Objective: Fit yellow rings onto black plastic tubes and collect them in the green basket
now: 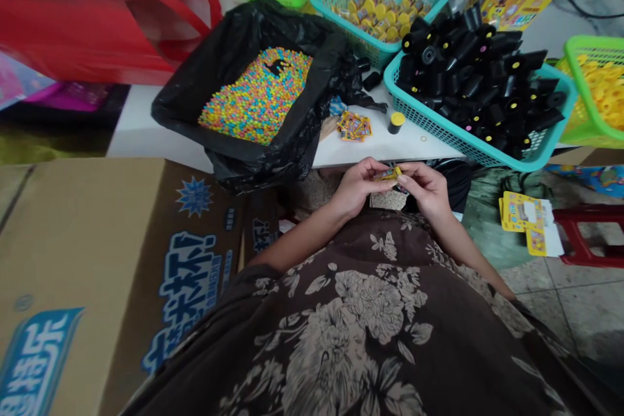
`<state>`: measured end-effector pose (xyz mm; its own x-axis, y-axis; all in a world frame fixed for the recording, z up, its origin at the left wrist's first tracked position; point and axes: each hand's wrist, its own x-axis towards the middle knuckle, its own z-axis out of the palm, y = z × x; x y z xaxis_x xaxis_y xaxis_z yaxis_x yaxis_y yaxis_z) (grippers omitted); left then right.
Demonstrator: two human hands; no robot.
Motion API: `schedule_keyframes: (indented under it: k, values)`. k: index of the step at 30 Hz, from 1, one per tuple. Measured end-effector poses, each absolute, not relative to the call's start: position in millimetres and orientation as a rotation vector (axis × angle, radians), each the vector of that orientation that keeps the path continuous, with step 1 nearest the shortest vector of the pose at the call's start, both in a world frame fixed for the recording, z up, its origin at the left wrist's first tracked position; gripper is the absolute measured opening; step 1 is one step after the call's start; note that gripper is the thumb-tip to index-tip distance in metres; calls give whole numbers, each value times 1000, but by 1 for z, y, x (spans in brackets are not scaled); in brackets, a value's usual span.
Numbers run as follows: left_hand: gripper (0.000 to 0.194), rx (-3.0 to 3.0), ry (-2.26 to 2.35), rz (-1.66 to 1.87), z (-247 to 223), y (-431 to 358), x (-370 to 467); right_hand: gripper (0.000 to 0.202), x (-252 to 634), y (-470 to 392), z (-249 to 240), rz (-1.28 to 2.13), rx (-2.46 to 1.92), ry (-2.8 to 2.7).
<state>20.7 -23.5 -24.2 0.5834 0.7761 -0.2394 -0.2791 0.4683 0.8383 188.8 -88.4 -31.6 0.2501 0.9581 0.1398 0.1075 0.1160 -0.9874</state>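
Note:
In front of my lap, just off the table's edge, my left hand [359, 187] and my right hand [429, 190] meet, fingers closed. Between their fingertips lies a small container with a yellow end and a printed label [388, 174]. My fingers cover part of it. Just beyond, a black container with a yellow cap [396, 122] stands upright on the white table [336, 155]. Left of it lies a loose pile of yellow printed labels [354, 126].
A black bag [180, 94] of colourful candy balls [258, 94] lies left. A teal basket [487, 155] holds black containers [468, 71]; another teal basket [336, 26] holds labelled ones [383, 16]. A green basket [597, 45] has yellow caps [604, 88]. A cardboard box [78, 227] stands beside me.

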Motion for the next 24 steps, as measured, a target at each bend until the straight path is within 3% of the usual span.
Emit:
schedule_keyframes:
  k: [6, 12, 15, 24]
  values:
    - [42, 733, 628, 664, -20, -21, 20, 37, 187, -89, -33, 882, -1266, -1090]
    - [33, 523, 660, 598, -18, -23, 24, 16, 182, -95, -36, 51, -1300, -1512]
    - [29, 453, 647, 577, -18, -23, 27, 22, 181, -98, -35, -225, -1350, -1669]
    - [20, 358, 674, 552, -16, -23, 28, 38, 183, -97, -41, -349, -1305, -1730]
